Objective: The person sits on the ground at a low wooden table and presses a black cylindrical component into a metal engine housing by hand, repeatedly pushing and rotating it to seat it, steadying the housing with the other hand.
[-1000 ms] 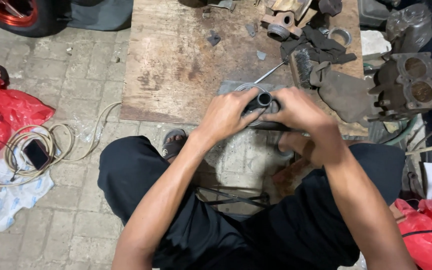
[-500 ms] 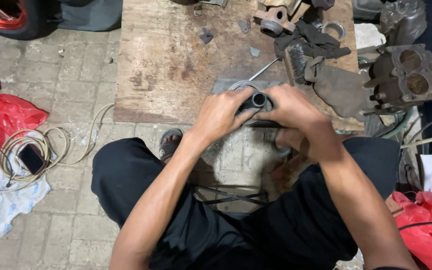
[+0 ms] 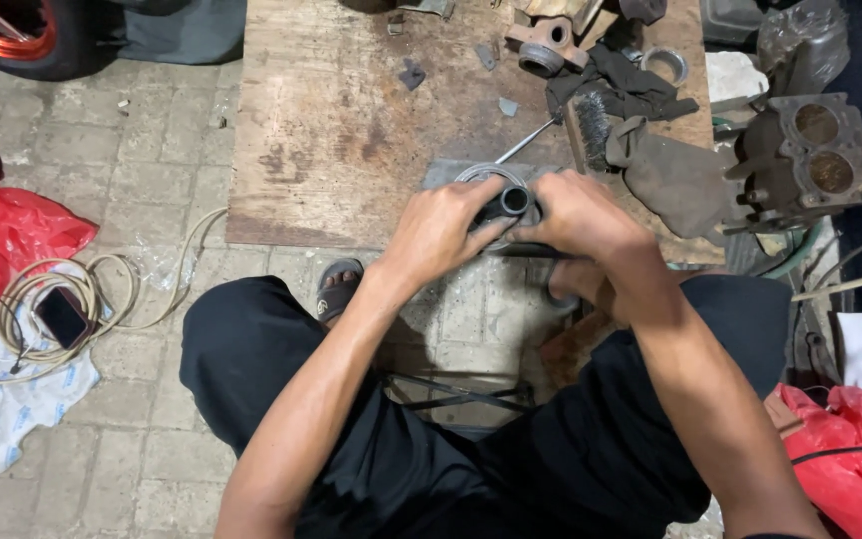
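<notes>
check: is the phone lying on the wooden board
No, the phone lies on the white cloth on the paved floor, ringed by a coiled cable, well left of the wooden board.

Bare forearms, ringless left hand [image 3: 443, 228] and right hand [image 3: 579, 222], black trousers [image 3: 251, 349], dark sandal [image 3: 336, 288]

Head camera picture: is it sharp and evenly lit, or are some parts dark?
Head view: sharp and evenly lit over the wooden board and both hands, left hand and right hand; no strong glare; far right edge falls into darkness; lower arms look stretched by the wide lens.
</notes>
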